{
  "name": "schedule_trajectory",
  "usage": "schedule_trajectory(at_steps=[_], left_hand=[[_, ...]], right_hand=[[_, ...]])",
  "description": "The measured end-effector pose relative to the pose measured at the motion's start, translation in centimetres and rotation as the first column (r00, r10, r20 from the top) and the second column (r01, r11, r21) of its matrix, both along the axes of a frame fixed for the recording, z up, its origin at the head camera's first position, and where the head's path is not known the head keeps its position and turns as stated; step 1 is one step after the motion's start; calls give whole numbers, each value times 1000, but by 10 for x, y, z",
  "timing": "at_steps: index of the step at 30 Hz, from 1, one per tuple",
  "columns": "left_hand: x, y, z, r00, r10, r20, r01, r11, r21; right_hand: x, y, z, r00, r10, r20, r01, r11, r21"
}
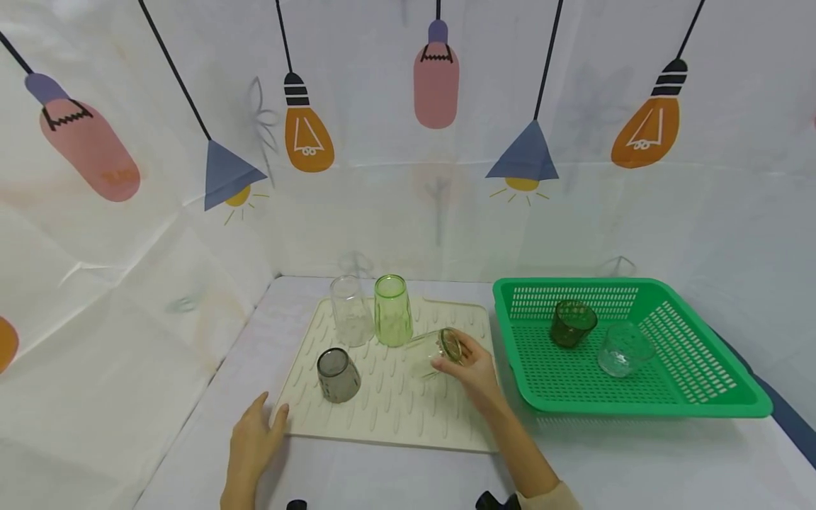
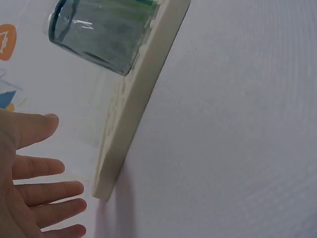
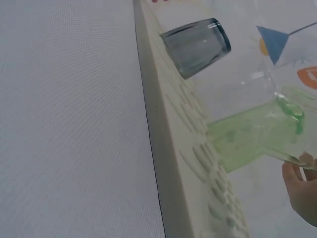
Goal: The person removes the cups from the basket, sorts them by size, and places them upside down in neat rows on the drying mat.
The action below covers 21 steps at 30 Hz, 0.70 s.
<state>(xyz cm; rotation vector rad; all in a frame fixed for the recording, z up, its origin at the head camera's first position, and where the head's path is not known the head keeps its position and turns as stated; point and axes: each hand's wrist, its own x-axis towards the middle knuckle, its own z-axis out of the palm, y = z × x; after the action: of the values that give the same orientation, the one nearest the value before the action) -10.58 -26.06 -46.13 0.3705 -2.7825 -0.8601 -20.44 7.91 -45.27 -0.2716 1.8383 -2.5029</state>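
Observation:
My right hand (image 1: 473, 365) holds a clear, faintly tinted drinking glass (image 1: 440, 346) tilted above the right half of a cream ribbed drying mat (image 1: 389, 418). In the right wrist view only part of that hand (image 3: 303, 193) shows at the right edge. My left hand (image 1: 251, 439) is beside the mat's front left corner, fingers spread, holding nothing. A short grey glass (image 1: 339, 379) stands on the mat's left side. Behind it stand a tall clear glass (image 1: 350, 312) and a tall light-green glass (image 1: 392, 312).
A green plastic basket (image 1: 650, 409) stands right of the mat. Inside are a dark green glass (image 1: 572, 324) and a short clear glass (image 1: 625, 350). A white cloth (image 1: 159, 234) printed with lamps hangs behind and to the left. Small black objects (image 1: 497, 501) show at the front edge.

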Motion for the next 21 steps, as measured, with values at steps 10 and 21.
schedule_trajectory(at_steps=[10,21], left_hand=[[-10,-14,-16,992,-56,117,49,997,61],[-22,-23,-29,980,-162,111,163,987,4]], right_hand=[[-6,-19,-7,998,21,-59,-13,989,145],[0,-46,0,984,90,-152,-27,928,373]])
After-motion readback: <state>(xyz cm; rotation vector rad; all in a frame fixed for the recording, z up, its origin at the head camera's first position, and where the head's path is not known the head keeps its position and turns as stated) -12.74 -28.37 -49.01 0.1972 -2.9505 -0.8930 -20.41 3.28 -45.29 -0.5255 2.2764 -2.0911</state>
